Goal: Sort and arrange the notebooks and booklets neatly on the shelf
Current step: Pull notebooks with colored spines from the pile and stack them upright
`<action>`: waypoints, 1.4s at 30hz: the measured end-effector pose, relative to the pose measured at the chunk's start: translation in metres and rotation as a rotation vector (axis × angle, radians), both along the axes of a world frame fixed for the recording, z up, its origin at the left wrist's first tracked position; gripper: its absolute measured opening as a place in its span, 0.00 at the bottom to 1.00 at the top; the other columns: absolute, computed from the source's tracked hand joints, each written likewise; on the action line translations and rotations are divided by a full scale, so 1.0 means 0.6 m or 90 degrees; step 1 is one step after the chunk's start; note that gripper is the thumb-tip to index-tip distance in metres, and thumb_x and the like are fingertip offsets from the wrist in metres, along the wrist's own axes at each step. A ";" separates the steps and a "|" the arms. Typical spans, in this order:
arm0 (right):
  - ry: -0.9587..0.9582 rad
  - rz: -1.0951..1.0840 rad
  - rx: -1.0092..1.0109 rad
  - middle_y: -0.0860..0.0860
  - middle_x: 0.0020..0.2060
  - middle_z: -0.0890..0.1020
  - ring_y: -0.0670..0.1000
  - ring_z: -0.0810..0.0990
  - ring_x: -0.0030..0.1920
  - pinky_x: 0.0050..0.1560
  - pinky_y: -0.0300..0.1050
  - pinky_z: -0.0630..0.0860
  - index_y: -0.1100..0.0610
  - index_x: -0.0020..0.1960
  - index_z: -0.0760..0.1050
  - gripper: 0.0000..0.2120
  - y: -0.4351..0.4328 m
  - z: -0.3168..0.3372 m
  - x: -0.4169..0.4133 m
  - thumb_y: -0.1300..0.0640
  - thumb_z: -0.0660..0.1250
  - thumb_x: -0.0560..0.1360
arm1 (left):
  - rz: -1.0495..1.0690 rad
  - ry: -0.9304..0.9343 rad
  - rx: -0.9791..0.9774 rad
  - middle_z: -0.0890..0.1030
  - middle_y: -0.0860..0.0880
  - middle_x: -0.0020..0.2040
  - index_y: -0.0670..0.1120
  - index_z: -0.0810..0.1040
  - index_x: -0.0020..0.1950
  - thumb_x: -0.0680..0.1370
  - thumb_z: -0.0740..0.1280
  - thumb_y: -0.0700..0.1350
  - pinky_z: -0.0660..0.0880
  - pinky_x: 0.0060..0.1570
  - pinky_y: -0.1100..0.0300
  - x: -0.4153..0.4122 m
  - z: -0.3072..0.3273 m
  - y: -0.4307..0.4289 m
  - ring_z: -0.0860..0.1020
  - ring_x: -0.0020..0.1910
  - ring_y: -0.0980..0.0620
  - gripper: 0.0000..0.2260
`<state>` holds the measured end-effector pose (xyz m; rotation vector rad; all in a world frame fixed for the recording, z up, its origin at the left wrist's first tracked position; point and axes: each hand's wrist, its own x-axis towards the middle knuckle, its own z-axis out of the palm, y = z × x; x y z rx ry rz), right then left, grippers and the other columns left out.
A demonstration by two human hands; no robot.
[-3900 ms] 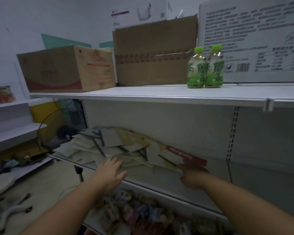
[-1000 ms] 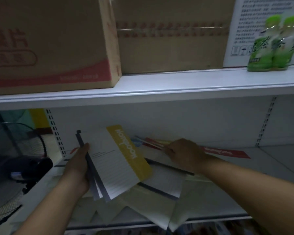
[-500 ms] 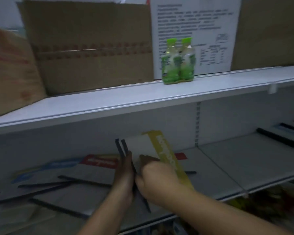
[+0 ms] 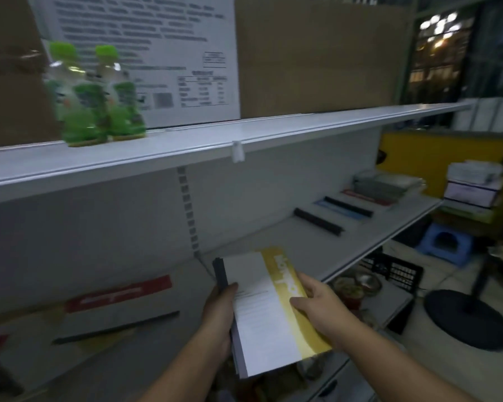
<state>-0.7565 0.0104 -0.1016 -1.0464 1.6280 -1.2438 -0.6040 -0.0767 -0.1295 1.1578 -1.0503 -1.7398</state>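
I hold a small stack of notebooks (image 4: 262, 320), white covers with a yellow band and dark spines, just above the front of the lower shelf (image 4: 317, 239). My left hand (image 4: 219, 320) grips its spine side from the left. My right hand (image 4: 317, 306) clasps the yellow edge. More notebooks, one with a red band (image 4: 119, 294), lie scattered on the shelf to the left. Farther right on the same shelf lie neat notebooks: one with a dark spine (image 4: 318, 221), a blue one (image 4: 341, 208) and a red one under a grey stack (image 4: 384, 187).
The upper shelf (image 4: 186, 143) carries two green bottles (image 4: 96, 97), cardboard boxes (image 4: 317, 53) and a white printed box (image 4: 145, 53). To the right stand a fan base (image 4: 468, 320), a blue stool (image 4: 445, 245), a black crate (image 4: 395, 274) and stacked boxes (image 4: 471, 187).
My view has swung to the right along the shelf. Both hands still carry the notebook stack, now lifted off the scattered pile and held before the bare middle of the lower shelf.
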 end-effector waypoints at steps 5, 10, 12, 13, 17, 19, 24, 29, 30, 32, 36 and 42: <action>-0.069 -0.024 0.045 0.56 0.41 0.82 0.55 0.78 0.39 0.35 0.40 0.70 0.51 0.53 0.78 0.23 -0.028 -0.022 -0.100 0.74 0.54 0.75 | -0.043 0.042 0.042 0.82 0.37 0.49 0.38 0.75 0.62 0.80 0.60 0.42 0.76 0.46 0.50 -0.107 -0.007 -0.029 0.80 0.47 0.39 0.13; -0.074 -0.091 0.058 0.47 0.40 0.78 0.51 0.79 0.41 0.34 0.37 0.73 0.49 0.57 0.71 0.22 -0.071 -0.018 -0.193 0.73 0.54 0.76 | -0.066 0.079 0.014 0.76 0.49 0.18 0.34 0.77 0.51 0.82 0.57 0.41 0.71 0.22 0.64 -0.209 0.040 -0.055 0.78 0.23 0.51 0.13; -0.068 -0.124 0.059 0.46 0.44 0.76 0.53 0.77 0.52 0.40 0.37 0.76 0.55 0.67 0.68 0.23 -0.088 -0.008 -0.240 0.73 0.55 0.76 | -0.100 0.117 0.012 0.75 0.48 0.17 0.40 0.77 0.38 0.83 0.53 0.44 0.63 0.12 0.69 -0.265 0.068 -0.051 0.74 0.15 0.55 0.20; -0.068 -0.141 0.065 0.46 0.47 0.76 0.52 0.75 0.56 0.44 0.37 0.75 0.57 0.70 0.66 0.24 -0.097 -0.009 -0.266 0.72 0.56 0.77 | -0.122 0.138 0.013 0.76 0.47 0.18 0.42 0.78 0.34 0.82 0.52 0.45 0.61 0.11 0.69 -0.285 0.078 -0.047 0.74 0.15 0.55 0.22; -0.068 -0.222 0.077 0.51 0.61 0.74 0.54 0.74 0.60 0.63 0.48 0.71 0.57 0.71 0.64 0.24 -0.132 -0.022 -0.365 0.68 0.59 0.77 | -0.141 0.163 0.092 0.76 0.45 0.20 0.41 0.73 0.38 0.84 0.50 0.47 0.68 0.27 0.60 -0.382 0.057 -0.115 0.75 0.29 0.43 0.21; -0.083 -0.252 0.073 0.53 0.58 0.78 0.57 0.78 0.56 0.58 0.51 0.74 0.57 0.67 0.68 0.21 -0.135 -0.027 -0.398 0.68 0.59 0.76 | -0.115 0.125 0.135 0.77 0.42 0.32 0.40 0.75 0.43 0.84 0.50 0.52 0.65 0.33 0.57 -0.429 0.039 -0.147 0.71 0.34 0.43 0.22; -0.076 -0.217 0.097 0.54 0.51 0.79 0.55 0.81 0.47 0.40 0.40 0.76 0.55 0.65 0.70 0.22 -0.142 -0.042 -0.494 0.70 0.58 0.74 | -0.124 0.051 0.211 0.78 0.37 0.57 0.41 0.74 0.62 0.83 0.50 0.55 0.68 0.44 0.53 -0.527 0.041 -0.159 0.75 0.50 0.37 0.22; 0.004 -0.170 0.108 0.52 0.55 0.78 0.50 0.79 0.48 0.39 0.38 0.76 0.56 0.69 0.68 0.25 -0.192 -0.026 -0.635 0.70 0.60 0.74 | -0.119 0.063 0.266 0.78 0.38 0.53 0.42 0.74 0.65 0.82 0.52 0.59 0.72 0.37 0.51 -0.632 0.046 -0.186 0.76 0.43 0.41 0.25; 0.015 -0.163 0.112 0.53 0.56 0.78 0.51 0.79 0.48 0.38 0.37 0.76 0.56 0.69 0.69 0.25 -0.206 -0.017 -0.665 0.71 0.59 0.74 | -0.136 0.087 0.286 0.78 0.39 0.53 0.43 0.74 0.64 0.81 0.52 0.60 0.73 0.37 0.49 -0.653 0.048 -0.188 0.77 0.45 0.41 0.24; 0.058 -0.148 0.112 0.56 0.60 0.76 0.52 0.76 0.51 0.39 0.36 0.74 0.59 0.68 0.69 0.24 -0.237 0.002 -0.727 0.72 0.60 0.74 | -0.139 0.102 0.285 0.78 0.39 0.53 0.42 0.72 0.63 0.81 0.54 0.59 0.75 0.42 0.47 -0.702 0.057 -0.203 0.77 0.47 0.41 0.23; 0.290 -0.092 0.132 0.54 0.61 0.77 0.54 0.76 0.56 0.49 0.45 0.73 0.56 0.63 0.74 0.21 -0.315 0.017 -0.840 0.69 0.60 0.73 | -0.031 0.029 0.209 0.78 0.37 0.49 0.37 0.76 0.56 0.79 0.64 0.45 0.74 0.56 0.42 -0.798 0.055 -0.253 0.78 0.49 0.38 0.12; 0.470 -0.021 0.155 0.58 0.56 0.77 0.58 0.77 0.53 0.47 0.46 0.73 0.63 0.60 0.74 0.15 -0.408 0.008 -0.925 0.67 0.57 0.75 | 0.051 0.000 0.154 0.74 0.37 0.62 0.37 0.71 0.64 0.79 0.64 0.39 0.72 0.54 0.52 -0.890 0.061 -0.308 0.74 0.59 0.39 0.15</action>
